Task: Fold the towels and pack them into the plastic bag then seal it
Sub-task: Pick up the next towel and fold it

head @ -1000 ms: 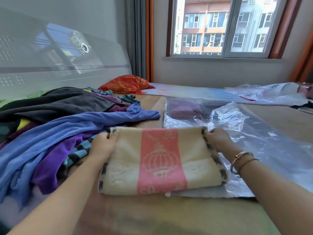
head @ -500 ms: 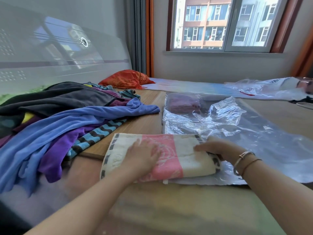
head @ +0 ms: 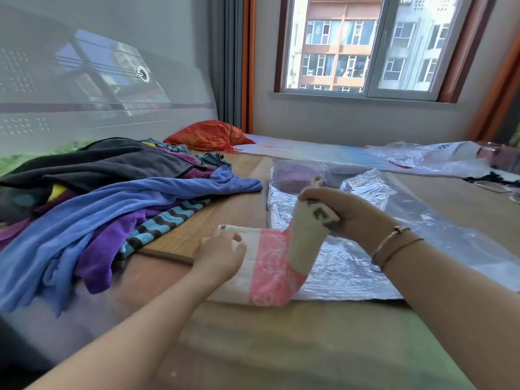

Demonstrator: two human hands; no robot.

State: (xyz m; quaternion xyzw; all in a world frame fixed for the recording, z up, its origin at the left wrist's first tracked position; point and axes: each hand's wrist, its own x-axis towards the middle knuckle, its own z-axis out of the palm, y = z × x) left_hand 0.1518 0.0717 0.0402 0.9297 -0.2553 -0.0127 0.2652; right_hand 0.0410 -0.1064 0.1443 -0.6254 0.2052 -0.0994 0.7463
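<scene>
A cream towel with a pink band [head: 270, 266] lies folded on the bed in front of me, partly over the near edge of the clear plastic bag [head: 351, 266]. My right hand [head: 346, 212] grips the towel's right end and holds it lifted above the bag. My left hand [head: 222, 254] rests on the towel's left part with fingers loosely curved. A purple folded towel [head: 295, 175] sits inside the bag at its far end. Unfolded towels [head: 112, 198] in blue, purple, striped and dark grey are heaped on the left.
An orange pillow [head: 208, 135] lies at the back by the headboard. Another crumpled plastic bag [head: 439, 159] sits at the far right. A wooden mat [head: 225, 215] shows between the pile and the bag. A window is in the far wall.
My right hand has raised the towel's right end up off the bag and toward the left. My left hand slid left along the towel. The view moved closer.
</scene>
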